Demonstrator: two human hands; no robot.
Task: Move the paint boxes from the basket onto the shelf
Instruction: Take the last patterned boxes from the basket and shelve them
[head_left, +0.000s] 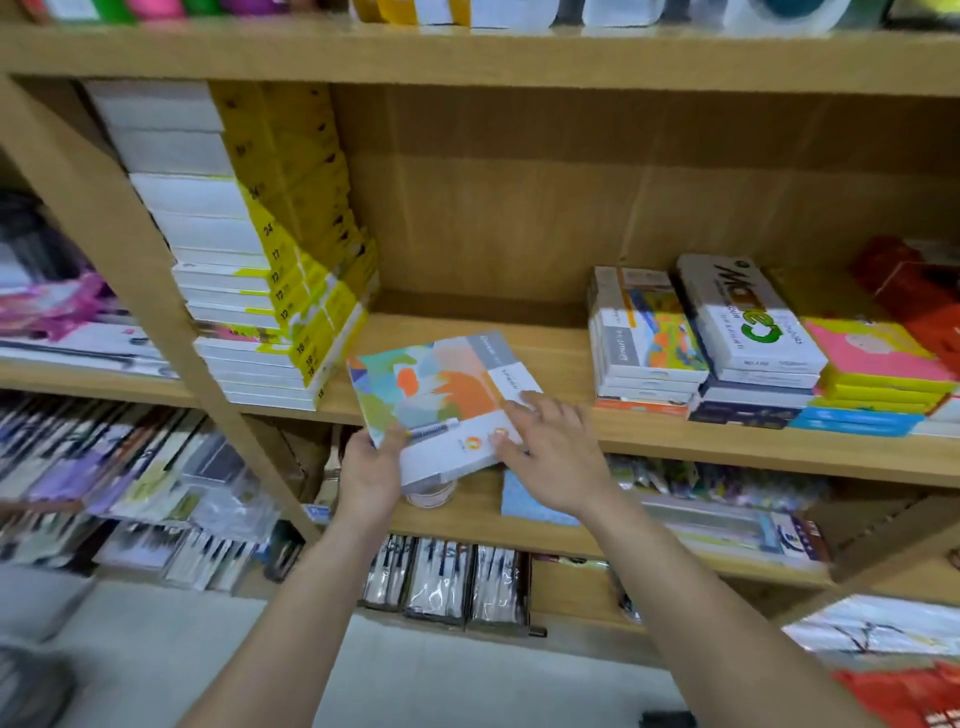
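Note:
A flat paint box (441, 395) with a pastel orange, teal and white cover lies tilted on the front edge of the wooden shelf (519, 343), partly overhanging it. My left hand (370, 467) grips its near left corner from below. My right hand (550, 457) rests flat on its near right corner, fingers spread. The basket is out of view.
A tall stack of white and yellow boxes (270, 291) stands left of the bare shelf gap. Stacks of other paint boxes (644, 343) (753, 332) fill the right side. Lower shelves hold brushes and packets (441, 577). The upright post (130, 249) is at left.

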